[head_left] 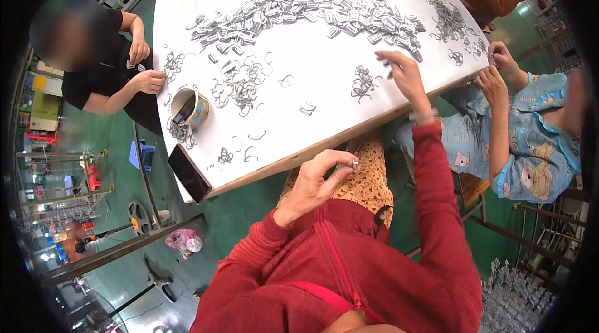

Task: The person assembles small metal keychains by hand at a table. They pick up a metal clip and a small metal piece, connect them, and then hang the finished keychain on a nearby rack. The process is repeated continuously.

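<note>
In front of my body, just off the table's near edge, my left hand (317, 178) pinches a small silvery metal piece (355, 163) between thumb and fingertips. Over the white tabletop (299, 130), my right hand (404, 76) is stretched forward with its fingers apart and nothing visible in them. Close to its left lies a small heap of thin bent wire rings (362, 83). A lone pair of silvery metal pieces (307, 108) rests nearer the middle. Further away spreads a large pile of grey metal clips (268, 12).
More wire rings (243, 86) lie scattered left of centre. A paper tub (198, 110) with a dark object inside and a black phone (189, 173) occupy the left side. Co-workers' hands (146, 82) are at the left edge and others' hands (496, 80) at the right.
</note>
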Demonstrator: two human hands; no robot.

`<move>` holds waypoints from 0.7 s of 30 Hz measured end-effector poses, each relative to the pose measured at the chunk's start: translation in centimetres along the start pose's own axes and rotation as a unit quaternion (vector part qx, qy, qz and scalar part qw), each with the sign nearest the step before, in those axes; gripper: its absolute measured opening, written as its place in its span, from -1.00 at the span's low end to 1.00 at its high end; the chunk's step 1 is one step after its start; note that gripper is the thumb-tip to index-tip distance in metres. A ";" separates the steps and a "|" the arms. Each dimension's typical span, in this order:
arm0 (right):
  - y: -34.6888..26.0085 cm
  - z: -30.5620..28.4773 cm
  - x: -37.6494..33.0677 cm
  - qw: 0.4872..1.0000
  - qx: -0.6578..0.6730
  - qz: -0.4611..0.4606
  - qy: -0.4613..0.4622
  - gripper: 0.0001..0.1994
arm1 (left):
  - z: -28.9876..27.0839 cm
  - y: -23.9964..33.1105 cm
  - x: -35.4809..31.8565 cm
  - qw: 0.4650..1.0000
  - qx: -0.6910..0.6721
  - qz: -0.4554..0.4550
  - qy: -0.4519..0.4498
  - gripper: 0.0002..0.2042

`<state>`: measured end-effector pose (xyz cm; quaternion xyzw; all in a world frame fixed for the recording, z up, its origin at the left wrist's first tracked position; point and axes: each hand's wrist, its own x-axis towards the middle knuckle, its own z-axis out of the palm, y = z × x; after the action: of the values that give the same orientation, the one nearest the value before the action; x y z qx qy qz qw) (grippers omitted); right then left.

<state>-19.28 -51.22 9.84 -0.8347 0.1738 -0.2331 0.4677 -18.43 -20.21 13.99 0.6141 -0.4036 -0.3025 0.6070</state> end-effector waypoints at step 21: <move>-10.9 3.8 -8.9 0.966 0.234 0.110 -0.007 -0.74 | -1.3 -1.3 0.9 0.999 -0.013 -0.009 0.047 -0.79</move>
<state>-23.79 -38.54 15.52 -0.6791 0.2018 -0.2083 0.6743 -16.67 -20.44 12.94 0.6231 -0.3650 -0.2836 0.6309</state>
